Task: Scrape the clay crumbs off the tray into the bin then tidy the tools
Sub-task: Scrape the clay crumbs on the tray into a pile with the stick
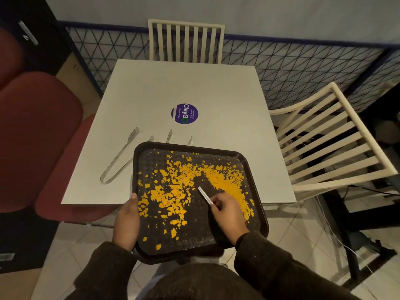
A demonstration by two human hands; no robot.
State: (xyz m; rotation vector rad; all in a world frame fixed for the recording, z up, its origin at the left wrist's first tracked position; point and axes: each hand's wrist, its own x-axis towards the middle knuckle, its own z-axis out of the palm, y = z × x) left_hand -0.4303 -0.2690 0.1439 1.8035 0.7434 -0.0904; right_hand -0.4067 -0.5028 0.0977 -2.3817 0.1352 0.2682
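Left hand (pixel 126 221) grips one tray's (pixel 257 187) edge; right hand (pixel 227 213) pinches one scraper (pixel 205 195) among countless orange crumbs (pixel 173 189).

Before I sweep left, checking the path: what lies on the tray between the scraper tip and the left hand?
Head view: yellow clay crumbs cover the tray between scraper and left hand.

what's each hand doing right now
Left hand: closed on the tray edge.
Right hand: closed on a scraper over the clay crumbs.
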